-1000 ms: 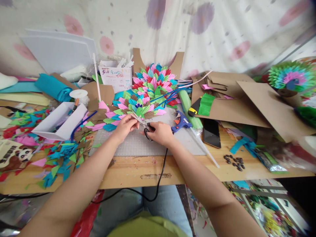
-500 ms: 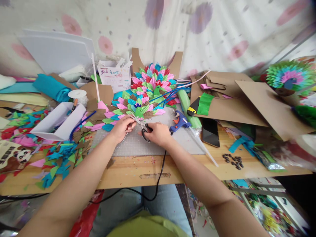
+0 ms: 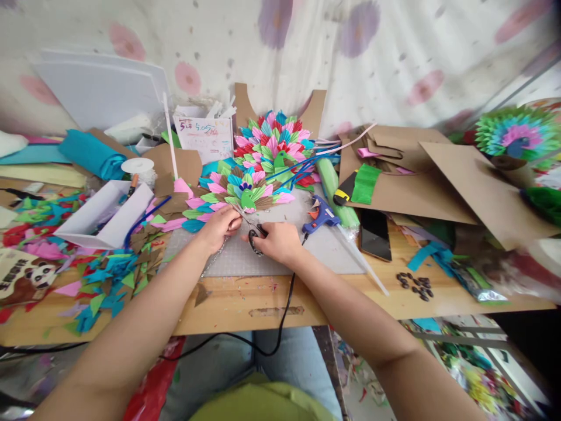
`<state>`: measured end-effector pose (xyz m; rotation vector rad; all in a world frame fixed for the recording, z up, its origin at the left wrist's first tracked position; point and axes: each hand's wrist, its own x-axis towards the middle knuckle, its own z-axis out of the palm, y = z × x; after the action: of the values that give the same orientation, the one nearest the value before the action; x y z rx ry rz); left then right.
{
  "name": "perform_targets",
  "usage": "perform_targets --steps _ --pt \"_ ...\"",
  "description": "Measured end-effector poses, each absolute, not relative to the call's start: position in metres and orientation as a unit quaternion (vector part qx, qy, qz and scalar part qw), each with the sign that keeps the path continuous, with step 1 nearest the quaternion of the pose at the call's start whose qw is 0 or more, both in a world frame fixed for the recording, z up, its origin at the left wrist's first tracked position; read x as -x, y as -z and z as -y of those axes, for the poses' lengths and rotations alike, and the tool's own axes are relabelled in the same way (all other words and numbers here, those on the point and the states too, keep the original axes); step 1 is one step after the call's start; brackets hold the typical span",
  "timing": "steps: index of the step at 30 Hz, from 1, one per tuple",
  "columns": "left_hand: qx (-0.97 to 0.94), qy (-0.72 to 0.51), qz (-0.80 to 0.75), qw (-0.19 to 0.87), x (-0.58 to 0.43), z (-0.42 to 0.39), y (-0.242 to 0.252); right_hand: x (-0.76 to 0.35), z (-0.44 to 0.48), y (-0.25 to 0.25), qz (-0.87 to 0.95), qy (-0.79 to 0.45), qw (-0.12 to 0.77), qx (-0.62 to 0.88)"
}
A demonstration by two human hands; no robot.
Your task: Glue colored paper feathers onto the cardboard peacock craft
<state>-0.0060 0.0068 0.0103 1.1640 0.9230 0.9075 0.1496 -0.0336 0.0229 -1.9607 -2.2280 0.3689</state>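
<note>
My right hand (image 3: 281, 241) is wrapped round a pair of scissors (image 3: 253, 240) with black handles. Its thin metal blades point up and left towards my left hand (image 3: 222, 227). The fingers of that hand are pinched on a thin, silvery strand (image 3: 214, 257), which trails down along the wrist over the grey cutting mat (image 3: 245, 264). Whether the blades touch the strand cannot be made out. Just beyond both hands lies a paper peacock (image 3: 248, 200) with a green body and pink, blue, green and brown crepe feathers.
A blue glue gun (image 3: 321, 215) lies right of my hands, near a phone (image 3: 375, 235) and cardboard sheets (image 3: 412, 196). Black beads (image 3: 414, 285) sit at the right. To the left are a white box (image 3: 103, 216) and paper scraps (image 3: 105, 286). A black cord (image 3: 287, 301) crosses the table edge.
My right hand and the scissors have shifted slightly left and down, and the blades look closer together. More of the silvery strand shows below my left hand.
</note>
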Motion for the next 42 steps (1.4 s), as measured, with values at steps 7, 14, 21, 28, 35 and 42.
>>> perform_targets --steps 7,14,21,28,35,42 --pt "-0.497 -0.374 -0.418 0.662 0.0088 -0.0081 -0.0106 -0.1455 0.0359 -0.0206 0.744 -0.115 0.052 0.656" --pt "-0.489 -0.378 -0.438 0.653 0.0083 -0.0077 -0.0115 -0.1447 0.0361 -0.0211 0.74 -0.128 0.051 0.658" --pt "-0.48 -0.376 -0.462 0.644 0.0068 -0.0079 -0.011 -0.1443 0.0368 -0.0224 0.736 -0.138 0.045 0.662" --pt "-0.49 -0.387 -0.452 0.637 0.0052 -0.0082 -0.0106 -0.1494 0.0335 -0.0199 0.747 -0.154 0.055 0.645" --pt "-0.493 -0.402 -0.454 0.624 0.0042 -0.0077 -0.0093 -0.1519 0.0324 -0.0187 0.752 -0.158 0.07 0.636" --pt "-0.481 -0.402 -0.458 0.63 0.0061 -0.0083 -0.0077 -0.1482 0.0342 -0.0232 0.747 -0.141 0.044 0.649"
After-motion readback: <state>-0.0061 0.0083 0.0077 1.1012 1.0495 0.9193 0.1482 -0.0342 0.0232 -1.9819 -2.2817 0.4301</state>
